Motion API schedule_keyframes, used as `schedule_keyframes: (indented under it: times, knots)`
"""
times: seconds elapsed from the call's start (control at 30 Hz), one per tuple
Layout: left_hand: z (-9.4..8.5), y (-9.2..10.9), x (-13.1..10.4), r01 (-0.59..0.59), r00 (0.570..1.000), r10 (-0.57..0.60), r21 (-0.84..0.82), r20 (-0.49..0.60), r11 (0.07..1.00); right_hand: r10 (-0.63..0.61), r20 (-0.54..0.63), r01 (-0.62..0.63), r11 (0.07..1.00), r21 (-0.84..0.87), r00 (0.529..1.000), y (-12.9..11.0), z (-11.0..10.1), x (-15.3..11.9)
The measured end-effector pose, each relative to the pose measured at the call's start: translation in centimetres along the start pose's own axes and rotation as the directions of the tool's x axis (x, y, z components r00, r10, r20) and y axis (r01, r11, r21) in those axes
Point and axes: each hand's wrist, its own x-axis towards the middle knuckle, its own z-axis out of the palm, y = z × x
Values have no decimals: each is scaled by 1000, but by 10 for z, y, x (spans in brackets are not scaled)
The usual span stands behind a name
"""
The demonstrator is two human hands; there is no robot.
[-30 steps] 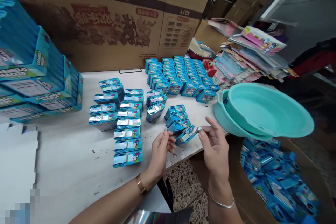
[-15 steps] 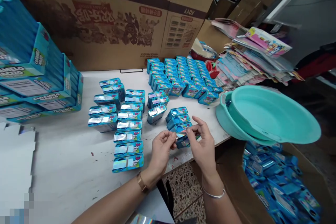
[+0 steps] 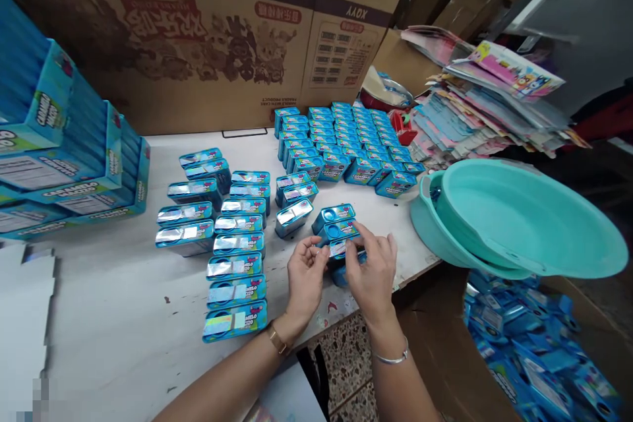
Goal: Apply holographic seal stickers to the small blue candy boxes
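In the middle front of the table, a short row of blue tins (image 3: 340, 213) with round marks on their lids stands upright. My left hand (image 3: 305, 277) is closed in a pinch at the left end of a shiny sticker strip (image 3: 338, 249). From the other side, my right hand (image 3: 370, 267) presses thumb and fingers at the strip's right end. The strip lies over the lid of a tin in this row; my fingers partly hide that tin. Left of my hands, a column of tins (image 3: 239, 244) carries similar shiny strips across the lids.
A dense block of blue tins (image 3: 341, 138) stands at the back by a big cardboard carton (image 3: 208, 46). Stacked display boxes (image 3: 74, 158) are at left. Turquoise basins (image 3: 529, 224) sit at right, above a carton of loose blue packages (image 3: 534, 356). Paper sheets (image 3: 494, 105) are piled behind.
My hands have shifted slightly with the shiny strip, from the front tin to the lid of the tin behind it. The camera view has turned a little.
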Motion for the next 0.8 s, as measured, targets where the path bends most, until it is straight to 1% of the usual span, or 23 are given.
schedule_keyframes:
  times: [0.1, 0.2, 0.33, 0.4, 0.47, 0.57, 0.63, 0.67, 0.7, 0.73, 0.77, 0.8]
  knots:
    - [2, -7, 0, 2, 1000, -2, 4, 31, 1000, 59, 29, -62, 992, 107, 998, 4, 0, 3]
    - [6, -16, -2, -18, 999, 17, 22, 30, 1000, 114, 54, -120, 984, 131, 992, 9, -2, 8]
    - [10, -23, -4, -35, 999, 35, 29, 7, 999, 159, 71, -171, 964, 203, 985, 15, -4, 11]
    - [11, -25, -2, -44, 999, 44, 28, 5, 999, 174, 65, -184, 955, 233, 983, 18, -1, 11]
    - [10, -26, -1, -24, 1000, 24, 41, 5, 999, 170, 60, -180, 952, 247, 984, 21, 3, 13]
    - [1, -21, -5, 56, 998, -58, 80, 23, 995, 205, 51, -210, 930, 301, 978, 26, 5, 18]
    - [-13, -10, -17, 110, 992, -116, 109, 50, 988, 245, 2, -229, 903, 363, 970, 27, -4, 18]
    - [-23, -2, -26, 142, 984, -155, 139, 92, 980, 257, -41, -221, 893, 391, 966, 27, -13, 15]
    - [-34, 9, -36, 180, 964, -211, 188, 160, 966, 262, -86, -204, 886, 417, 961, 27, -25, 10]
    - [-46, 21, -48, 219, 925, -282, 252, 255, 943, 263, -112, -190, 877, 441, 958, 26, -38, 2]
    - [-59, 34, -59, 249, 861, -363, 328, 357, 911, 264, -89, -192, 860, 473, 960, 26, -52, -8]
    - [-73, 46, -69, 263, 782, -436, 397, 446, 879, 258, -7, -218, 830, 514, 966, 26, -65, -21]
